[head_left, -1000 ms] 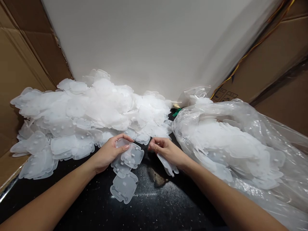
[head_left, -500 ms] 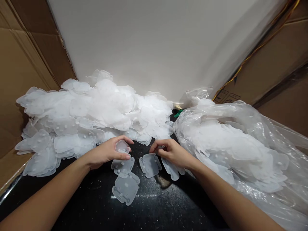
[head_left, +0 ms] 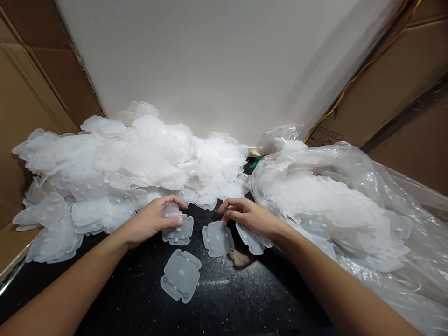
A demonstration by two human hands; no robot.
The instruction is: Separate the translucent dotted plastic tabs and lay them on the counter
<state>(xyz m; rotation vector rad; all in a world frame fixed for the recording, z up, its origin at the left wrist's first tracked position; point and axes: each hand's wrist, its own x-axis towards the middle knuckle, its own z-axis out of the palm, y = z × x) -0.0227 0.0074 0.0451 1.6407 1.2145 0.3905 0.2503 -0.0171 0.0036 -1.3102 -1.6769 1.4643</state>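
My left hand [head_left: 156, 219] grips translucent plastic plates: its thumb presses on a squarish notched plate [head_left: 184, 232], and another piece [head_left: 171, 209] shows inside the curled fingers. My right hand [head_left: 247, 215] is bent over, thumb and forefinger a little apart, with translucent plates [head_left: 249, 239] tucked under its palm; the fingers around these are hidden. Just below its fingertips is a single plate [head_left: 217, 240]; whether they touch it I cannot tell. Nearer me, another plate [head_left: 181, 276] with small raised studs lies flat on the black speckled tabletop [head_left: 224, 303].
A large heap of similar plates [head_left: 140, 154] spreads along the back left. At right, a clear plastic bag [head_left: 357, 161] holds many more. A white panel [head_left: 224, 60] stands behind, with cardboard [head_left: 31, 88] at the left and a cardboard box [head_left: 392, 93] at the right.
The plate in my left hand has moved up, apart from the near plate it overlapped. My right fingers have opened slightly, and the plates under that palm sit a little higher. The view has shifted slightly.
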